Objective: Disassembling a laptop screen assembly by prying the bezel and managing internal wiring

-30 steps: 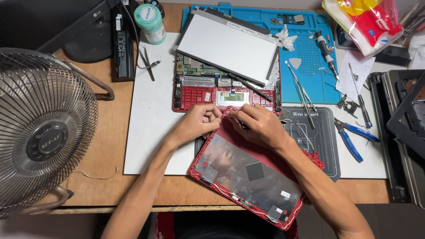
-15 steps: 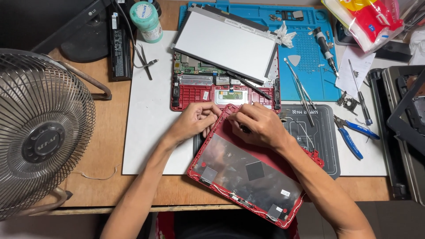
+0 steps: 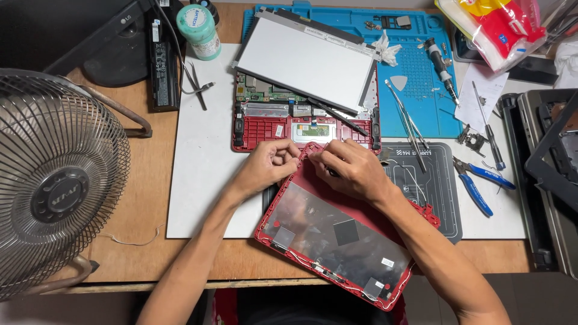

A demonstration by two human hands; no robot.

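Note:
A red laptop lid shell (image 3: 337,241) lies tilted in front of me, its silver-lined inside facing up. My left hand (image 3: 270,165) pinches the shell's upper corner with closed fingers. My right hand (image 3: 352,170) rests on the shell's top edge, fingers curled around a thin dark tool. Just beyond both hands sits the opened red laptop base (image 3: 283,126) showing its circuit boards. A loose grey display panel (image 3: 307,60) lies slanted across the base.
A metal fan (image 3: 57,186) stands at left. A blue work mat (image 3: 421,78) holds tweezers (image 3: 406,117) and a screwdriver (image 3: 439,63). Blue-handled pliers (image 3: 481,180) lie right of a dark mat (image 3: 433,180). A black battery (image 3: 162,60) and green-lidded jar (image 3: 198,30) sit far left.
Both hands stay at the shell's upper corner with only small finger movements. The camera view has shifted slightly.

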